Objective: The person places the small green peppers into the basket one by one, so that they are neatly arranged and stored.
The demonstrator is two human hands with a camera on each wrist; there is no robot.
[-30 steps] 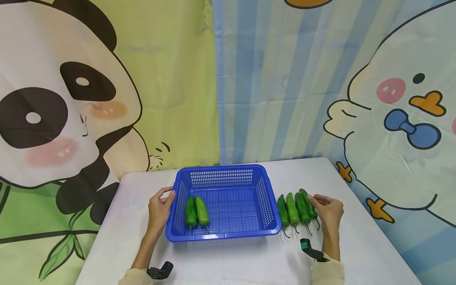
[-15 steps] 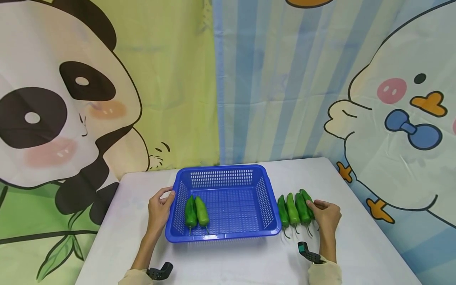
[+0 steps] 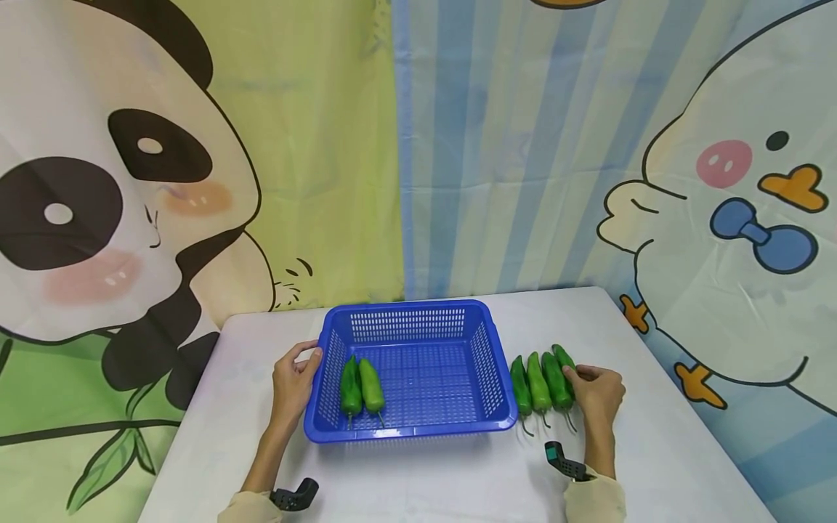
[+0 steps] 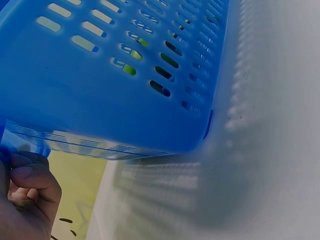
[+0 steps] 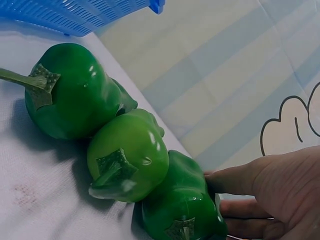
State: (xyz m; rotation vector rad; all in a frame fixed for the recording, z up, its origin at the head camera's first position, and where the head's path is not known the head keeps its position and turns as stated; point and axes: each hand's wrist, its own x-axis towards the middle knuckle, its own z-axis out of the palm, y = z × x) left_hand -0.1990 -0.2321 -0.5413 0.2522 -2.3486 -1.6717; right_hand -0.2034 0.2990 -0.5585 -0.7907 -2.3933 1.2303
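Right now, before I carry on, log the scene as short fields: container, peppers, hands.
Container: blue basket on white table
Inside: two green peppers, side by side at its left
Outside: four green peppers in a row right of the basket
Left hand: holds the basket's left rim
Right hand: at the rightmost pepper; grip partly hidden

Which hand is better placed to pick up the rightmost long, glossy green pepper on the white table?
Probably the right hand: it is at that pepper, while the left hand holds the left rim of the blue perforated plastic basket, which stands in between.
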